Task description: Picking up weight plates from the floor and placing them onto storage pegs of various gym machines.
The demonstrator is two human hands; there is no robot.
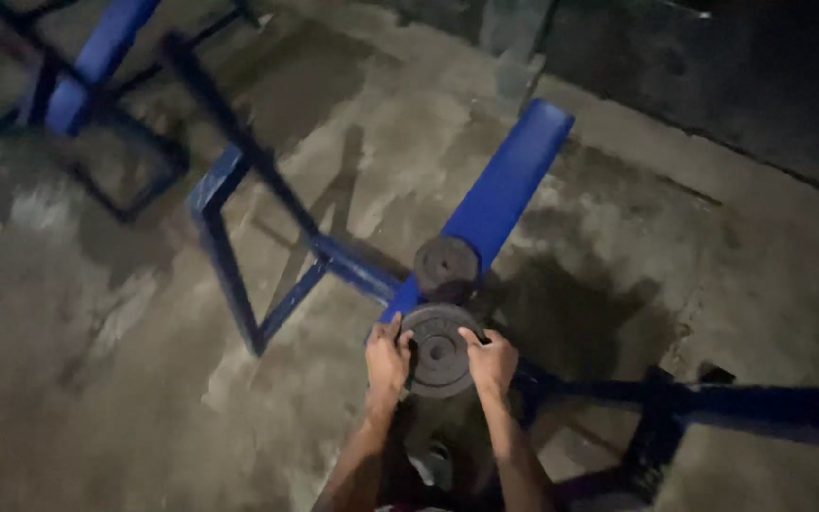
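Observation:
I hold a round black weight plate (pixel 438 350) with a centre hole in both hands, just above the near end of a blue padded bench (pixel 509 180). My left hand (pixel 386 358) grips its left rim and my right hand (pixel 492 362) grips its right rim. A second, smaller black plate (pixel 445 266) lies flat on the bench pad right behind the held one.
The bench's dark blue steel frame (pixel 229 251) spreads to the left and a blue bar (pixel 770 403) runs off to the right. Another blue bench (pixel 97 57) stands at the top left. The ground is rough, stained concrete, with a dark wall (pixel 713 66) at the upper right.

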